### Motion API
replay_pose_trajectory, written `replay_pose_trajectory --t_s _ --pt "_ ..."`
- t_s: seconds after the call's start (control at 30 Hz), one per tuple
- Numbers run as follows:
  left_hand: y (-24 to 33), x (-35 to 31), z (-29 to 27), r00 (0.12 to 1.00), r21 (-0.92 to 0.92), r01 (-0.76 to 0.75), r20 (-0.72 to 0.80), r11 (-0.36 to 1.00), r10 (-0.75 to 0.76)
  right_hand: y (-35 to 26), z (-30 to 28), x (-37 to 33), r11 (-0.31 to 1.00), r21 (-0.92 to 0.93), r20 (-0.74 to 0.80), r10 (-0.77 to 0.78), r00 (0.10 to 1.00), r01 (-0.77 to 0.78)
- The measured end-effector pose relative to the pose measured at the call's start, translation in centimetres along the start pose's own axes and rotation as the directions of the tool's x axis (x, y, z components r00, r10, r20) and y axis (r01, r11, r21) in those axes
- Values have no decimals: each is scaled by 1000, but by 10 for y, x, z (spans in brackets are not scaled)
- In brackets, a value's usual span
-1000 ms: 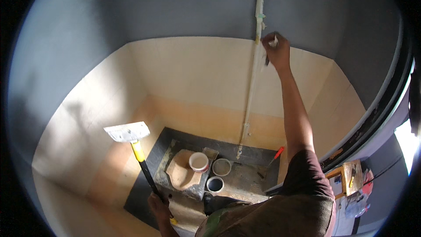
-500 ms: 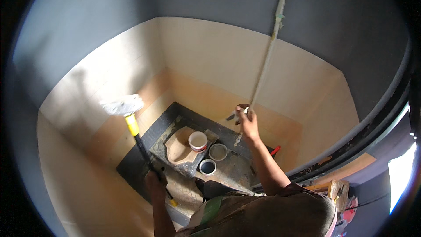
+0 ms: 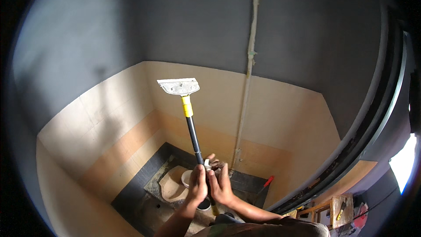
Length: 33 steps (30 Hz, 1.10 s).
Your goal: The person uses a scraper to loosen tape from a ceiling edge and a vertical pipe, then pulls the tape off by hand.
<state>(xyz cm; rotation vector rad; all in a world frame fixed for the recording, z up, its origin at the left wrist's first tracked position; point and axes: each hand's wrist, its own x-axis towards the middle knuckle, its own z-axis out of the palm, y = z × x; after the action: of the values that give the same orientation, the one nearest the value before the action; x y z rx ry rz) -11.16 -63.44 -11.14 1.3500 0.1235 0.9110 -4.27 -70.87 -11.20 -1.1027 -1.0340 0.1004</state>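
The long-handled scraper [image 3: 191, 123] stands upright, its wide blade [image 3: 179, 86] raised clear of the tiled wall [image 3: 280, 109] and touching no surface. The left hand [image 3: 197, 185] has its fingers clenched round the black shaft low down; the right hand [image 3: 221, 182] presses against the same spot, pinching a small pale piece [image 3: 207, 163] at the shaft. No scraping is under way: the work looks paused on the tool itself. Below the hands lie small bowls [image 3: 187, 177] on the floor [image 3: 144, 193].
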Motion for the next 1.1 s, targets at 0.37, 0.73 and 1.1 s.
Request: replay_pose_trajectory --t_s 0.37,0.73,1.1 --pt "-46 44 54 961 -126 273 -9 954 -276 16 -80 27 911 -405 -117 -137 984 79" --pt "-40 96 45 967 230 134 181 964 -178 7 -190 -56 890 -413 -428 -1 904 -194" --pt "-109 148 59 926 333 241 204 912 -319 75 -265 -371 -86 -20 -844 536 -29 -996"
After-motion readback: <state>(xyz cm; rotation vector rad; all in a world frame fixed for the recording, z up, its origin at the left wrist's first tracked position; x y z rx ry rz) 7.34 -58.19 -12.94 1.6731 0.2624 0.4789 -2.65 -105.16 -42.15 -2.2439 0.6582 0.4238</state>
